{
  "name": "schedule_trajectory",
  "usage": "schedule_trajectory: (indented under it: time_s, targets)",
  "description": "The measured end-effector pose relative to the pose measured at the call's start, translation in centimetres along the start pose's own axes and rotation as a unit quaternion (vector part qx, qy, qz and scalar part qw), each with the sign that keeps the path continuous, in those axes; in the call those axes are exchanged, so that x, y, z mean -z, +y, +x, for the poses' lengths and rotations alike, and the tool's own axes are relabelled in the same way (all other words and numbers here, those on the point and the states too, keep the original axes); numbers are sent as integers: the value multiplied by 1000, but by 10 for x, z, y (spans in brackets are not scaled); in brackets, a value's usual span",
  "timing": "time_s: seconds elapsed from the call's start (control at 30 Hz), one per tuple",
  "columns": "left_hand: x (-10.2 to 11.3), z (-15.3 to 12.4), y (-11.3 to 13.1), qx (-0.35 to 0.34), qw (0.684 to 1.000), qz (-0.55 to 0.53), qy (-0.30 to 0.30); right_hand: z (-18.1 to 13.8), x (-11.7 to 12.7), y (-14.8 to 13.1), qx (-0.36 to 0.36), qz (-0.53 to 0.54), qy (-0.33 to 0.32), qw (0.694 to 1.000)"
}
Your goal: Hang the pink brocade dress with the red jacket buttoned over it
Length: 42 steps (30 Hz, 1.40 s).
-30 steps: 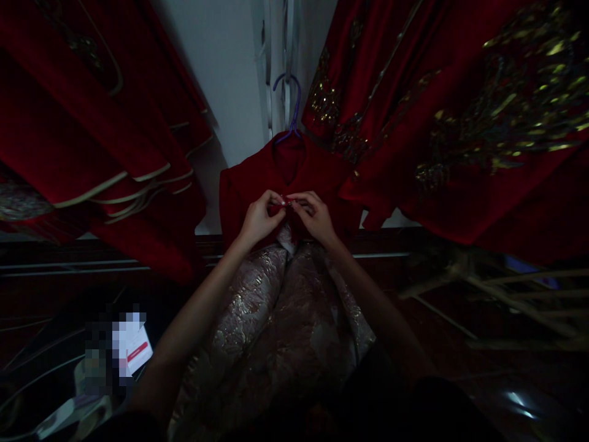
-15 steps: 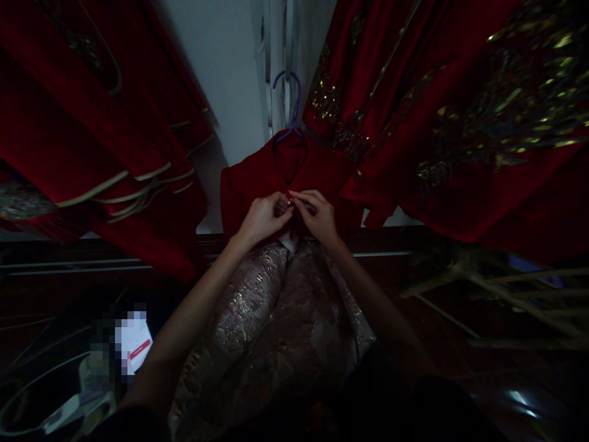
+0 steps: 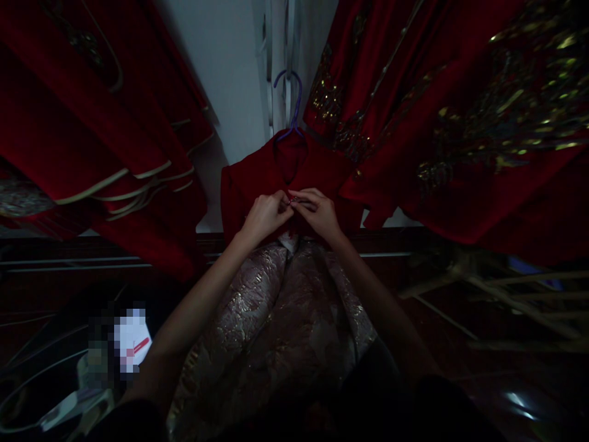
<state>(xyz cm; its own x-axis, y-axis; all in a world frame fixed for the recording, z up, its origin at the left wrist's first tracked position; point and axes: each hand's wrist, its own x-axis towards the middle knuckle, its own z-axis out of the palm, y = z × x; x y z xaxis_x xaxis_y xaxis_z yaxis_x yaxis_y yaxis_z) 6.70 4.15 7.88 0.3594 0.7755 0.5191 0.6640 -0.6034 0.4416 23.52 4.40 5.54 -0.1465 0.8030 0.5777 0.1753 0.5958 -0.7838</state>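
A red jacket (image 3: pixel 248 175) hangs in front of me on a purple hanger (image 3: pixel 295 101). At the middle of its front, my left hand (image 3: pixel 265 215) and my right hand (image 3: pixel 316 212) meet, fingertips pinched together on the jacket's front opening. Something small and shiny, perhaps a button or fastener, shows between the fingertips; it is too small and dark to make out. Below the jacket spreads a shiny brocade skirt (image 3: pixel 251 291) with a metallic pattern, passing between my forearms.
Red garments with pale piping (image 3: pixel 115 141) hang at the left. More red garments with gold sequins (image 3: pixel 519 110) hang at the right. A wooden rack (image 3: pixel 506 294) stands low at the right. A lit screen (image 3: pixel 133 341), partly pixelated, lies at the lower left.
Both hands stay at the jacket's front, with only slight finger movement. The shiny bit between the fingertips is more covered now.
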Motion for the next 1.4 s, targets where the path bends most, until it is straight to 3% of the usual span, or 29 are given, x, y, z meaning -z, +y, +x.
schedule_trajectory:
  time_s: [0.13, 0.3, 0.4, 0.47, 0.53, 0.63, 0.8, 0.9, 1.0, 1.1, 1.2, 1.3, 1.4]
  targets:
    - [-1, 3, 2, 1, 998, 55, -7, 3, -3, 7, 5, 16, -3, 1000]
    - [-4, 3, 3, -29, 998, 48, -24, 2, -9, 10, 17, -18, 30, 999]
    - [-11, -5, -3, -33, 999, -32, -21, -16, -19, 12, 4, -22, 51, 998]
    - [-20, -12, -10, -37, 993, -106, -19, -36, -28, 16, 13, -27, 29, 999]
    - [-30, -18, -16, -42, 981, -189, -11, -58, -37, 24, 27, -53, 5, 998]
    - [-40, -24, -20, -32, 956, -291, -14, -83, -43, 37, -8, -103, 22, 994]
    - [-45, -34, -20, 18, 941, -336, 24, -83, -13, 47, -104, -118, 54, 986]
    - [-52, -47, -25, 52, 941, -332, 49, -71, 20, 37, -123, -107, 26, 986]
    - [-64, -59, -31, 41, 957, -285, 31, -63, 46, 14, -136, -10, -37, 990]
    - [-72, -64, -32, 20, 966, -256, 20, -62, 52, -13, -141, 60, -57, 987]
    - [-70, -65, -30, 25, 960, -277, 25, -64, 41, -25, -130, 68, -112, 983]
    - [-61, -67, -35, 67, 950, -294, 79, -67, 26, -20, -128, 70, -153, 977]
    - [-52, -72, -51, 130, 935, -247, 221, -67, 16, -10, -127, 77, -156, 977]
